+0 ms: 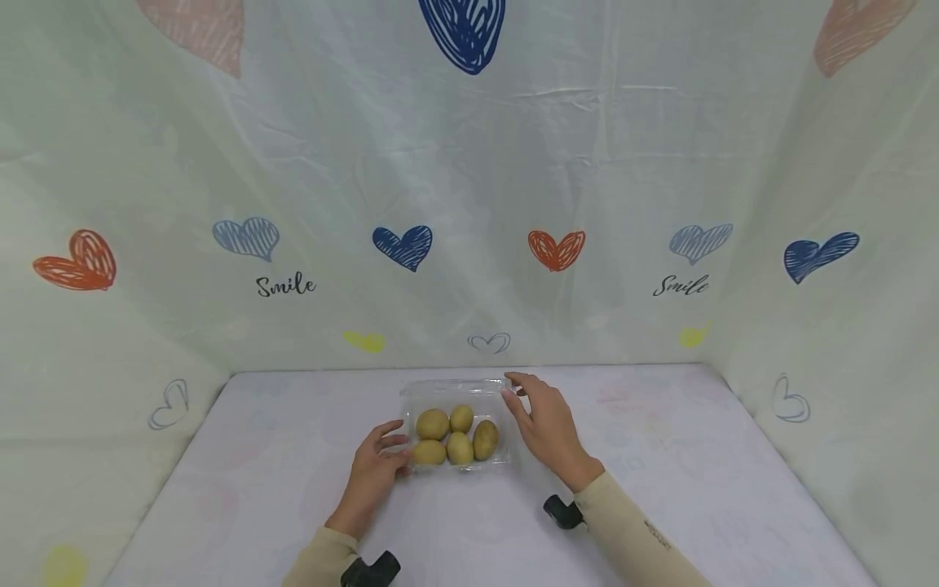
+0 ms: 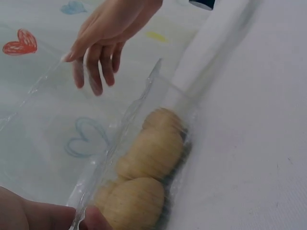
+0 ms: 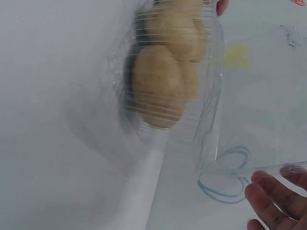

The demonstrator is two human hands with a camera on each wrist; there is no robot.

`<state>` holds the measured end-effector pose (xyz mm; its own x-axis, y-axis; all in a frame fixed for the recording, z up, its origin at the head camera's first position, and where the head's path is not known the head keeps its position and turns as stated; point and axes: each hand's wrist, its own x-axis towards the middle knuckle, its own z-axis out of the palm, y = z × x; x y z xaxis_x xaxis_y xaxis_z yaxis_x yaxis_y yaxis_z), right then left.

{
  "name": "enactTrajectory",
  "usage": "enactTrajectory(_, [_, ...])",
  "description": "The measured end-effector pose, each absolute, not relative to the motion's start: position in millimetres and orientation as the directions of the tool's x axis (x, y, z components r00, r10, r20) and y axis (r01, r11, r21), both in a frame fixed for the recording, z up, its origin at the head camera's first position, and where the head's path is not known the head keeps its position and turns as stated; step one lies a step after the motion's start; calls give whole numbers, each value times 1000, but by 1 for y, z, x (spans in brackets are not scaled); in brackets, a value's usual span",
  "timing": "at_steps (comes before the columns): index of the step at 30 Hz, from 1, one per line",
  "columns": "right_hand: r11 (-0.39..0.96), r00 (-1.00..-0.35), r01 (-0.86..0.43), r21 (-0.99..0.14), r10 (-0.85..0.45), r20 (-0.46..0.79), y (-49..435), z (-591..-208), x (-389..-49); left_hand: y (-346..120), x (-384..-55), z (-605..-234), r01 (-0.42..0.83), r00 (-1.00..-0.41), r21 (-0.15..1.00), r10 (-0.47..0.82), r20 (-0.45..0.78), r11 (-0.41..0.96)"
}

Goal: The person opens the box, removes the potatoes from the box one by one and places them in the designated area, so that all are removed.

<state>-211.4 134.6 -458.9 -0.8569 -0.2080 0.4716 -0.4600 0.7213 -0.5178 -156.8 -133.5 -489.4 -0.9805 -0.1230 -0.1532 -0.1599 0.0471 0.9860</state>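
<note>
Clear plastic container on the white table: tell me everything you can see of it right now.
The clear plastic container is a roughly rectangular box, see-through and shiny, with ribbed walls. It sits on the white table, holding five yellow-brown oval potatoes. Its clear lid is raised. The bare left hand pinches its edge at the left; the bare right hand holds the lid's edge, at the upper right in the head view.
</note>
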Motion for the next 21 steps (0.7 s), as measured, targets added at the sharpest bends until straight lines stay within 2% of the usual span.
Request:
enactTrajectory(14, [611,-906,-386,-691,-111,409,128,-454,-226,-138,-160,-490,-188,-979,982,-89,-186,26])
enactTrajectory(21, [593,-908,-391,-704,-122,401,124,-456,-228,-139,-161,-492,-190,-978,982,-92,-187,18])
